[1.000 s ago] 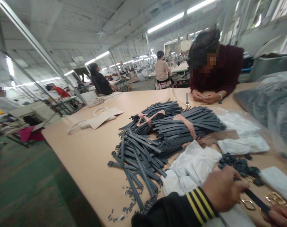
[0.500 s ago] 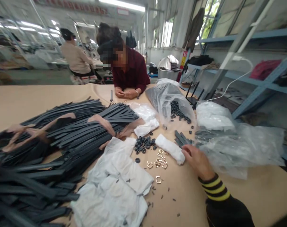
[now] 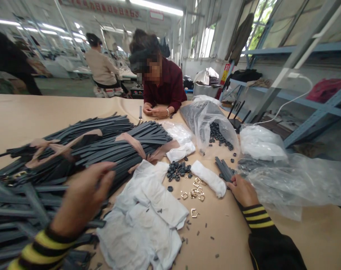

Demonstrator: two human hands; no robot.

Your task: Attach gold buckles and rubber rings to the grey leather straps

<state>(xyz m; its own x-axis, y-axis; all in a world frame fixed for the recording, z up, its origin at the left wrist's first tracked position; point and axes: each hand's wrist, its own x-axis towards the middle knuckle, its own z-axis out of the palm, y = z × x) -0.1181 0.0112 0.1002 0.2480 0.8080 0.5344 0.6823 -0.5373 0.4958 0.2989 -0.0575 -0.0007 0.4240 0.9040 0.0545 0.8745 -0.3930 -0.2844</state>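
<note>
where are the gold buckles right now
In the head view the gold buckles lie loose on the table just right of centre, between the white cloth and the right hand, below the black rings.

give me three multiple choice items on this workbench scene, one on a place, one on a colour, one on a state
1. Where do the gold buckles lie?
A. inside a bag
B. on the bare table between white cloth and white roll
C. on the strap pile

2. What colour are the cuff stripes on the sleeves?
A. yellow
B. red
C. white

3. What is the right hand doing?
A. resting flat and empty
B. gripping a few short dark strips
C. holding a buckle

Answers: 1 B, the buckles sit on the table beside the white cloth and the white roll. 2 A, yellow bands ring both cuffs. 3 B, its fingers close on the short strips.
</note>
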